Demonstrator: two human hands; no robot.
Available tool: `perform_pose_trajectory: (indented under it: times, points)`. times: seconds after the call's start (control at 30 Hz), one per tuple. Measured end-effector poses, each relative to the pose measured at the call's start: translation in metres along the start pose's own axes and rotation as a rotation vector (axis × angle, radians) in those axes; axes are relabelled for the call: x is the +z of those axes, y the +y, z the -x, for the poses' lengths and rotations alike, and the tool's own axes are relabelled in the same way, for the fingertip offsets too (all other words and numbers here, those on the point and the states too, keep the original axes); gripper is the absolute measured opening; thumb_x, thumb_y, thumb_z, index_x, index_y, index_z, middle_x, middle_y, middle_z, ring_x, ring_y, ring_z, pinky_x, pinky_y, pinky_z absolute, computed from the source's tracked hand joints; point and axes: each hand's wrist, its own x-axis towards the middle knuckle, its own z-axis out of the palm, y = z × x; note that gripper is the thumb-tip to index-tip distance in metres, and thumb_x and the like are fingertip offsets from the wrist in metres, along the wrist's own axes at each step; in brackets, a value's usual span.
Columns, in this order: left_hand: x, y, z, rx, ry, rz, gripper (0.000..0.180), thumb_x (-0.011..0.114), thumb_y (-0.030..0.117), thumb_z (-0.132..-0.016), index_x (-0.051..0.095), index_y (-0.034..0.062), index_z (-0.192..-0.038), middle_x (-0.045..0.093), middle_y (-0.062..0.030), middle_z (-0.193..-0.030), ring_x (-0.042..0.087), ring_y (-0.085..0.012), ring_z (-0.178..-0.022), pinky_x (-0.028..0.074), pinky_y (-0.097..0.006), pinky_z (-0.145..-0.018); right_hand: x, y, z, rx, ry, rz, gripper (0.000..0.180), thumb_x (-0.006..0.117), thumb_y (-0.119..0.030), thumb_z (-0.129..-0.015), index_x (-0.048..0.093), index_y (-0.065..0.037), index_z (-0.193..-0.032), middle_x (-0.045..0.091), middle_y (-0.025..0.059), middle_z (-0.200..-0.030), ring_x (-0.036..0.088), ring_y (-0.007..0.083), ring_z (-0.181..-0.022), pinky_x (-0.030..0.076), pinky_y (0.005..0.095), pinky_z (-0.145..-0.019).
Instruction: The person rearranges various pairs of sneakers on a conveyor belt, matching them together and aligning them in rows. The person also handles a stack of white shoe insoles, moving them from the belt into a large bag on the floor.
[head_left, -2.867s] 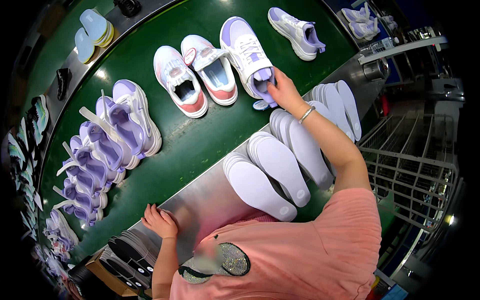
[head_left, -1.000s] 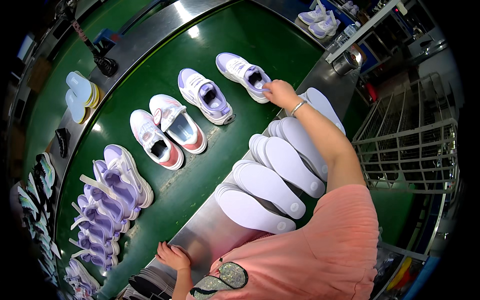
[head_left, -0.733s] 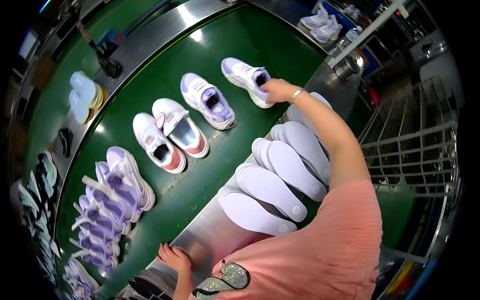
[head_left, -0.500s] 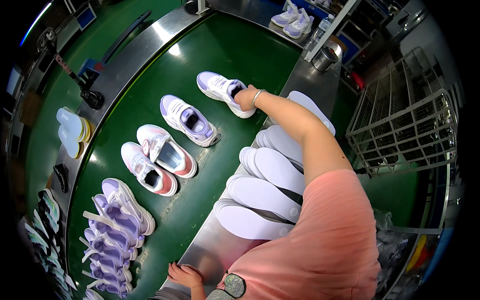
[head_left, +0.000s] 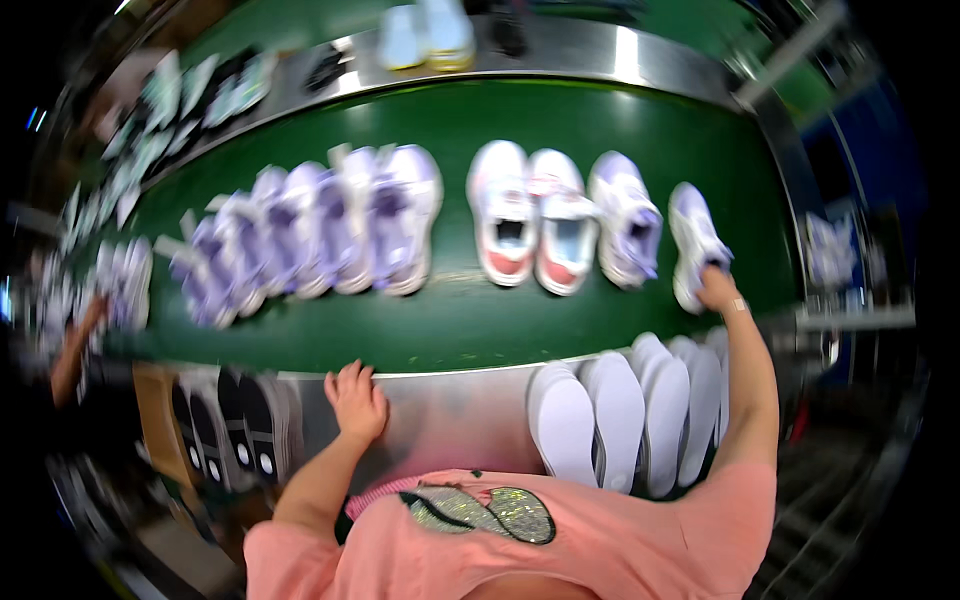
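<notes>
At the right end of the row, my right hand [head_left: 716, 288] reaches into the heel opening of a white and lilac sneaker [head_left: 688, 238] and grips it; the fingertips are hidden inside. Just left of it stands a second white and lilac sneaker [head_left: 626, 225]. Farther left is a white and pink pair, including the shoe nearest the middle [head_left: 500, 190]. My left hand [head_left: 358, 403] rests on the metal ledge [head_left: 440, 415] by the belt's near edge, fingers spread and holding nothing. All the shoes stand on the green belt [head_left: 450, 325].
Several lilac shoes [head_left: 408, 215] with loose tongues line the belt's left side. White insoles [head_left: 560, 425] lie in stacks on the right of the ledge, dark insoles [head_left: 262, 430] on its left. Another person's arm [head_left: 75, 350] shows at far left. Pale blue insoles [head_left: 402, 40] sit across the belt.
My view has swung to the left, bringing the dark insoles and the other person's arm into sight. My right hand stays at the same sneaker; my left remains on the ledge.
</notes>
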Motion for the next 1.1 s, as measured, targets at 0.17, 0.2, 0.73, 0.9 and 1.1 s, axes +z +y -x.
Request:
perform_pose_trajectory:
  times: [0.17,0.2,0.73,0.9,1.1]
  points:
    - [-0.007,-0.011,0.009,-0.096,0.060,-0.003,0.033,0.050,0.021,-0.070,0.048,0.0060,-0.099,0.045,-0.0111,-0.109,0.038,-0.0253,-0.107,0.017,-0.049,-0.095,-0.012,-0.042,0.006,-0.031,0.086,-0.125,0.036,0.054,-0.013,-0.061,0.052,-0.007,-0.096,0.055,0.0156,-0.098,0.047,0.0342,-0.098,0.031,0.0499,-0.083]
    - [-0.003,-0.013,0.010,-0.061,0.073,0.018,0.034,0.049,0.021,-0.070,0.048,0.0063,-0.100,0.045,-0.0109,-0.109,0.038,-0.0252,-0.107,0.017,-0.049,-0.095,-0.012,-0.051,0.002,-0.028,0.108,-0.134,0.036,0.055,-0.013,-0.061,0.052,-0.008,-0.096,0.055,0.0152,-0.097,0.047,0.0342,-0.097,0.031,0.0505,-0.083]
    - [-0.109,0.066,-0.010,0.077,-0.163,1.383,0.039,0.052,0.023,-0.078,0.047,0.0063,-0.113,0.051,-0.0084,-0.111,0.045,-0.0178,-0.103,0.034,-0.031,-0.089,-0.038,-0.199,0.102,-0.666,0.537,-0.211,0.027,0.059,-0.015,-0.066,0.055,-0.001,-0.088,0.054,0.0151,-0.085,0.051,0.0310,-0.081,0.040,0.0391,-0.072]
    - [-0.275,0.100,0.032,1.373,-0.340,1.577,0.021,0.054,0.013,-0.075,0.058,0.0011,-0.091,0.056,-0.0092,-0.090,0.049,-0.0219,-0.088,0.035,-0.031,-0.079,-0.023,-0.314,0.143,-1.171,0.229,-0.151,0.024,0.058,-0.022,-0.068,0.057,-0.002,-0.082,0.058,0.0140,-0.085,0.053,0.0310,-0.081,0.042,0.0372,-0.069]
    - [-0.314,0.092,0.092,1.514,-0.236,1.476,0.014,0.054,0.011,-0.073,0.058,0.0008,-0.081,0.057,-0.0088,-0.077,0.052,-0.0236,-0.073,0.038,-0.035,-0.069,0.045,-0.414,0.198,-1.305,-0.034,-0.216,0.029,0.058,-0.025,-0.067,0.058,-0.006,-0.090,0.057,0.0111,-0.089,0.052,0.0284,-0.086,0.042,0.0375,-0.072]
